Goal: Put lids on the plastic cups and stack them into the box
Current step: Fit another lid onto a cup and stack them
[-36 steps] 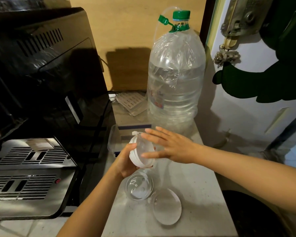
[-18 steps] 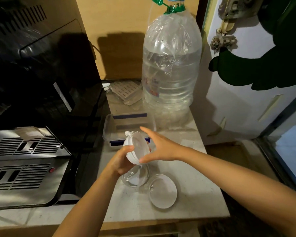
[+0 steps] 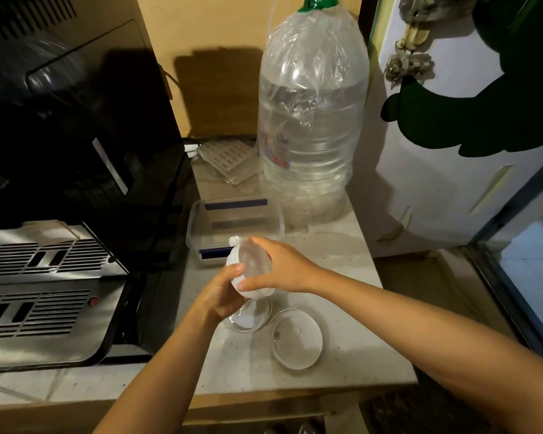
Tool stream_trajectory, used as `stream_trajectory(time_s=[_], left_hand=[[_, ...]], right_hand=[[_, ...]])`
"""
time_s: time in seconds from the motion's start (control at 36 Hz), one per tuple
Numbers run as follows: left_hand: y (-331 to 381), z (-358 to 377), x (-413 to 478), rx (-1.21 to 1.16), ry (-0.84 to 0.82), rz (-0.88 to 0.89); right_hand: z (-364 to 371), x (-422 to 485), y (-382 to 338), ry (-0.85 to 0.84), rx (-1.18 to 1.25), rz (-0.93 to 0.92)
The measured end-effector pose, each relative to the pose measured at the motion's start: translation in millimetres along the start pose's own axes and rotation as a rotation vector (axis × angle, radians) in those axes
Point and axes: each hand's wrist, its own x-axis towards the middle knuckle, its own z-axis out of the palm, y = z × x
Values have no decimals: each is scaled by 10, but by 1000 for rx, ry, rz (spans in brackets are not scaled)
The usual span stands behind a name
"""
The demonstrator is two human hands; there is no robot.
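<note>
I hold a small clear plastic cup with a white-rimmed lid tilted above the counter. My left hand grips it from below. My right hand presses on the lid with thumb and fingers. Under my hands a second clear cup stands open on the counter. A loose round lid lies flat to its right. The clear plastic box with a blue-striped lid under it sits just behind my hands; I see nothing inside it.
A large water bottle wrapped in plastic film stands behind the box. A black machine with a metal drip grille fills the left. Slotted plastic pieces lie at the back. The counter edge runs in front, a door at right.
My right hand has gone from lying flat over the lid to gripping it with curled fingers. The view has tilted down and now shows the counter's front edge.
</note>
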Motion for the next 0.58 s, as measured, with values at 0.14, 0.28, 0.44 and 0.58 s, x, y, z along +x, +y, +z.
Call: stream_trajectory(time_s=[0.14, 0.28, 0.44, 0.58], left_hand=[[1, -4, -24, 46, 11, -10], [-34, -29, -88, 76, 46, -24], [-73, -164, -209, 54, 134, -2], [-55, -297, -352, -16, 185, 61]], right_hand=[[20, 4, 5, -7, 21, 6], [98, 2, 13, -64, -8, 1], [117, 3, 130, -183, -4, -24], [136, 49, 349, -296, -284, 11]])
